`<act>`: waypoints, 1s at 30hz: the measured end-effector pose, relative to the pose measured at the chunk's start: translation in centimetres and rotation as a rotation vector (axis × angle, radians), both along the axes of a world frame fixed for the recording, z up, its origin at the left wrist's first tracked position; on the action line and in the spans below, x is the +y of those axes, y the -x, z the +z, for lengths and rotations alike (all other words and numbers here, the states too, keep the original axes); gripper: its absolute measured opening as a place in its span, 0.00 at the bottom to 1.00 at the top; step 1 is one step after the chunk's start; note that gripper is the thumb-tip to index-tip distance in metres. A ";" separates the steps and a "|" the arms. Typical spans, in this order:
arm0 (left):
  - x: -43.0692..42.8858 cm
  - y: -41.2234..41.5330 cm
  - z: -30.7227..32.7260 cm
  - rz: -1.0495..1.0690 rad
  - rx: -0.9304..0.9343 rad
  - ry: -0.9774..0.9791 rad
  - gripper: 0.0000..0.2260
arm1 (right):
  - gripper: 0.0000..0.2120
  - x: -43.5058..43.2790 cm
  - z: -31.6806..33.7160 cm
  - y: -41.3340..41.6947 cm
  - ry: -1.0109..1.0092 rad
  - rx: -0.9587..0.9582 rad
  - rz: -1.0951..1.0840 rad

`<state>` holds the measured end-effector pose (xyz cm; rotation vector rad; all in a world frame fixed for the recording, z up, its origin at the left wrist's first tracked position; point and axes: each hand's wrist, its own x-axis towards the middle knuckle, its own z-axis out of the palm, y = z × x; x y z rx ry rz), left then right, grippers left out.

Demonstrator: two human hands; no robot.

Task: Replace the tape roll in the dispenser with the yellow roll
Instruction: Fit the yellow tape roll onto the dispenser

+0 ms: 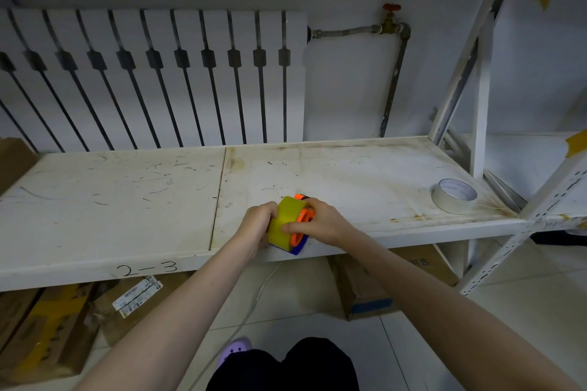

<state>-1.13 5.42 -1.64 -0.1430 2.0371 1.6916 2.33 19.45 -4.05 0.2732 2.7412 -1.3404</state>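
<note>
Both hands meet at the front edge of the white shelf (127, 194). The left grip (259, 220) is curled round the left side of the yellow roll (282, 222), its fingers tucked against the tape's outer face. The right grip (320, 222) is clasped on the dispenser (297, 250) from the other side, its thumb lying across the rim of the roll and the orange hub, its fingers over the top. The yellow roll sits between the two grips on that orange hub, standing on edge, with the dispenser's blue base just beneath it on the shelf (whether the roll is pushed fully home cannot be told from here).

Well to the right of the right grip, near the shelf's far end, a whitish tape roll (448, 205) lies flat. Below the left grip, the shelf's front edge carries the handwritten mark "2-3" (146, 268). Beyond both grips a white radiator (158, 73) lines the wall, with a red-handled valve (391, 8) on the pipe beside it. Under the shelf lie cardboard boxes (47, 327).
</note>
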 end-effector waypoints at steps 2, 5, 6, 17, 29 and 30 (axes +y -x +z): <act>-0.1 0.1 0.0 -0.014 0.006 0.017 0.05 | 0.32 0.1 0.2 -0.2 0.085 -0.039 0.031; -0.3 0.2 0.2 -0.043 0.011 0.049 0.02 | 0.53 -0.3 0.1 -0.6 -0.194 0.051 0.090; -0.3 0.2 0.4 -0.052 0.012 0.052 0.03 | 0.54 -0.6 0.0 -0.8 -0.339 0.119 0.107; 0.2 -0.2 0.1 0.012 -0.025 -0.009 0.05 | 0.44 -0.9 0.3 -0.6 -0.538 0.235 0.079; -0.1 -0.4 -0.7 0.031 -0.049 -0.040 0.09 | 0.43 -0.8 0.8 -0.3 -0.381 0.135 0.047; -0.1 -0.4 -0.7 0.025 -0.048 -0.049 0.11 | 0.43 -0.8 1.0 -0.4 -0.358 0.126 0.051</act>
